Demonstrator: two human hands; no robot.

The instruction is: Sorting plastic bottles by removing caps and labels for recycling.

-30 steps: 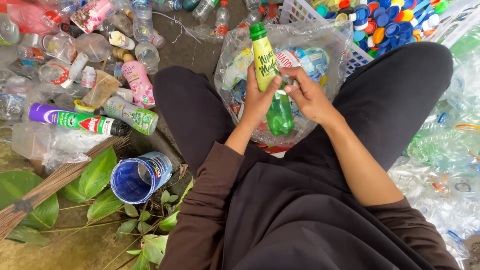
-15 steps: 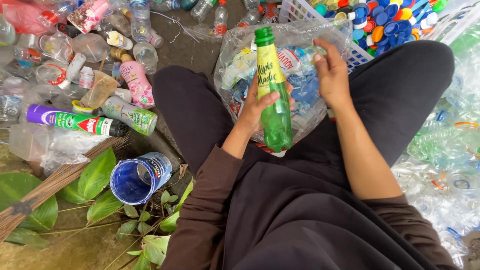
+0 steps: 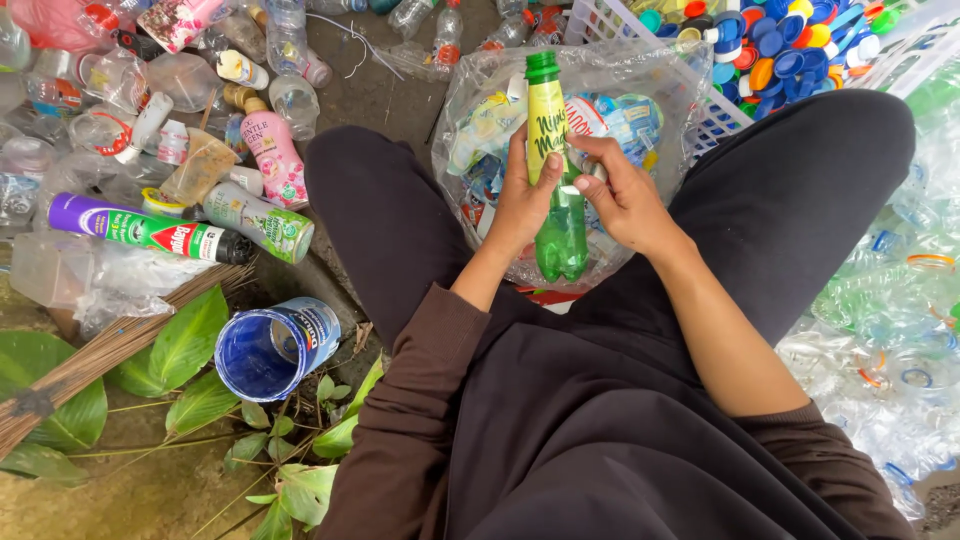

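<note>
2 hands meet on 1 green plastic bottle (image 3: 561, 215), which stands nearly upright, cap up, between the person's knees and in front of a clear plastic bag (image 3: 660, 90) stuffed with crumpled labels and wrappers. The left hand (image 3: 522, 200) is wrapped around the bottle's middle from the left, fingers closed over its yellow label. The right hand (image 3: 622, 195) presses in from the right, thumb and fingertips pinched at the label's edge; how firmly it grips cannot be told. Behind the bag sits a white basket (image 3: 715, 100) full of coloured bottle caps. Bare ground on the left is strewn with empty clear bottles, a pink bottle (image 3: 272, 155) and 2 spray cans (image 3: 170, 232) lying on their sides. Nearer lie a blue open can (image 3: 272, 347), broad green leaves (image 3: 190, 345) and a bundle of thin sticks (image 3: 110, 350). Crushed clear bottles (image 3: 880, 330) pile up on the right.
</note>
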